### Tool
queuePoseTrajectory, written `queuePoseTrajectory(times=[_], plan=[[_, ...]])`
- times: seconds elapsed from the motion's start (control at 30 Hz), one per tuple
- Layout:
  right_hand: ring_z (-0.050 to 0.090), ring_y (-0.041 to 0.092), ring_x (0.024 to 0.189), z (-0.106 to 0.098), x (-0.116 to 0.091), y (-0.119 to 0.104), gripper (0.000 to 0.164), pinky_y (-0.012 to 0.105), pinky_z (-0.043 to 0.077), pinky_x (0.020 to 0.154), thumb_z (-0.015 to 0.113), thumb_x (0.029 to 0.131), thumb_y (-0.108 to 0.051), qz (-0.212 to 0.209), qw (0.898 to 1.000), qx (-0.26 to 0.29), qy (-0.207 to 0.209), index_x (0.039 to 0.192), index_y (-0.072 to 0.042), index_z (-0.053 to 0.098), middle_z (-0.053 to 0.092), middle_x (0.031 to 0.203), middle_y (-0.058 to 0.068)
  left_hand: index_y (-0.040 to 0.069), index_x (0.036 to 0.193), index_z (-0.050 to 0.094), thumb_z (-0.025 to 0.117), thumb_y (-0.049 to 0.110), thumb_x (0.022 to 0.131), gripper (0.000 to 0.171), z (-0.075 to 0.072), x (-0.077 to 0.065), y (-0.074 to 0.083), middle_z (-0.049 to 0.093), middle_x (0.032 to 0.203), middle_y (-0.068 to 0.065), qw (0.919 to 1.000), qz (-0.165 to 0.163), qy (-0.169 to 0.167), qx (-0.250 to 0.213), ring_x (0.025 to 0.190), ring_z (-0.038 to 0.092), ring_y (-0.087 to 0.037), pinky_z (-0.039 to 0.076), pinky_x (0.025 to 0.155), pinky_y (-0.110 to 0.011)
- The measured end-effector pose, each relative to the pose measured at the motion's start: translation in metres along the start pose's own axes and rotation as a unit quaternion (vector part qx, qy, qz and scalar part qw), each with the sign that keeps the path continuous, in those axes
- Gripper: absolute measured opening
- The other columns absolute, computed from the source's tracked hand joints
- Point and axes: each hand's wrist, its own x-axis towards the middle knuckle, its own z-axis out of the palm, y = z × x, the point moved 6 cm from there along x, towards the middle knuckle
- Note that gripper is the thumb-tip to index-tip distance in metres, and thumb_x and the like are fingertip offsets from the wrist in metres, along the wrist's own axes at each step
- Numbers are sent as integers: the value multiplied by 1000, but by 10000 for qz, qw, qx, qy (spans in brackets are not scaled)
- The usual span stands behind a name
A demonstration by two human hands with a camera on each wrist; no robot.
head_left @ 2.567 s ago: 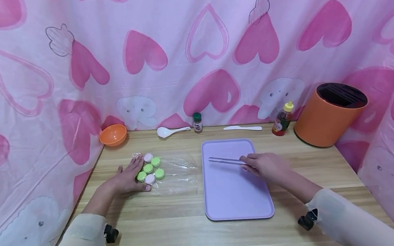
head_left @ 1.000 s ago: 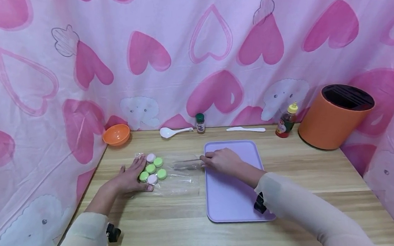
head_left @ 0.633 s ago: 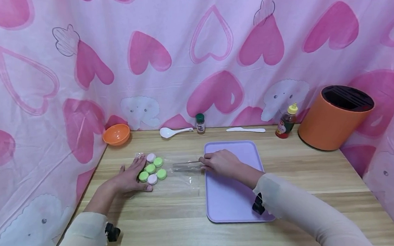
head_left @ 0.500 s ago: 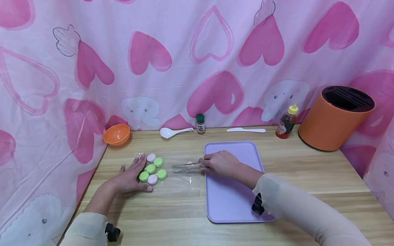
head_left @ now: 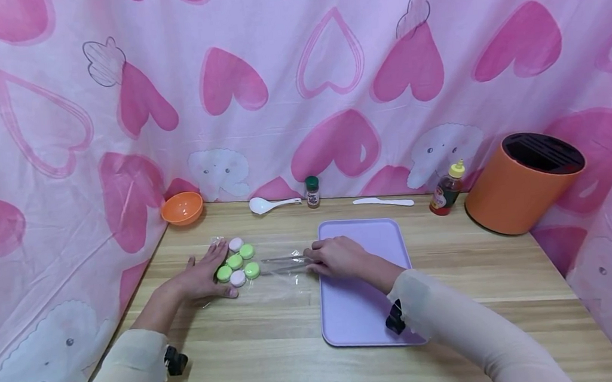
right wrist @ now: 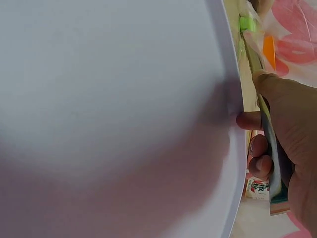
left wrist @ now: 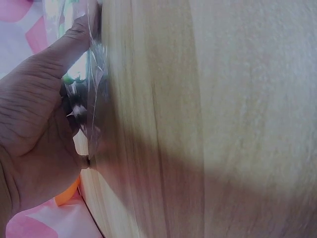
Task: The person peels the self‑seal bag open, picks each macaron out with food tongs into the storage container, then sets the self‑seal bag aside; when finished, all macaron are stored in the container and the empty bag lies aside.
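Observation:
Several round macarons, green and pale pink, lie in a clear plastic bag (head_left: 278, 289) on the table. My left hand (head_left: 201, 278) rests on the bag's left end with fingers spread, beside the macarons. My right hand (head_left: 340, 257) holds metal tongs (head_left: 284, 258) above the left edge of the purple tray (head_left: 366, 312). The tongs' two arms stand apart and reach through the bag's right end. Their tips are close to the nearest green macaron (head_left: 252, 270), with nothing between them. In the right wrist view, thumb and fingers curl round the tongs (right wrist: 267, 129).
Along the back stand an orange bowl (head_left: 182, 209), a white spoon (head_left: 261, 205), a green-capped spice jar (head_left: 313, 193), a white knife (head_left: 382, 202) and a yellow-topped squeeze bottle (head_left: 446, 192). An orange knife block (head_left: 519, 192) stands at back right. A pink heart-patterned curtain surrounds the table.
My right hand has moved left with the tongs, from over the tray into the bag. Over the last half second the tips came closer to the macarons. My left hand has stayed still.

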Motion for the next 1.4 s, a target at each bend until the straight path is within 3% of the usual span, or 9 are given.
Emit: queuePoseTrajectory(times=[0.17, 0.9, 1.17, 1.4], plan=[[63, 12, 70, 1, 4, -3, 24, 36, 56, 59, 72, 108, -43, 52, 9999, 19, -156, 115, -21, 76, 68, 91, -5, 4, 177, 1, 89, 60, 88, 138, -1, 0, 2, -6, 187, -21, 10000, -29, -23, 8, 172, -11, -48, -10, 128, -84], [76, 18, 83, 3, 20, -17, 28, 41, 63, 69, 65, 112, -46, 112, 9993, 39, -361, 105, -20, 71, 73, 95, -2, 6, 177, -2, 89, 64, 85, 142, 3, 5, -4, -9, 187, -18, 9999, -128, -66, -15, 173, -13, -46, -14, 129, -82], [75, 19, 83, -2, 14, -10, 27, 43, 65, 74, 66, 111, -44, 337, 9985, 178, -390, 115, -19, 77, 77, 101, -1, 7, 178, -2, 88, 65, 87, 140, 1, 6, -3, -10, 187, -17, 9999, -108, -80, 19, 173, -14, -46, -13, 129, -81], [67, 15, 75, -7, 2, -1, 25, 41, 62, 69, 67, 110, -44, 408, 9982, 246, -371, 107, -21, 75, 73, 92, -4, 7, 177, -2, 88, 65, 86, 140, 3, 6, -4, -10, 187, -18, 9999, -122, -112, 21, 172, -15, -45, -14, 129, -82]])
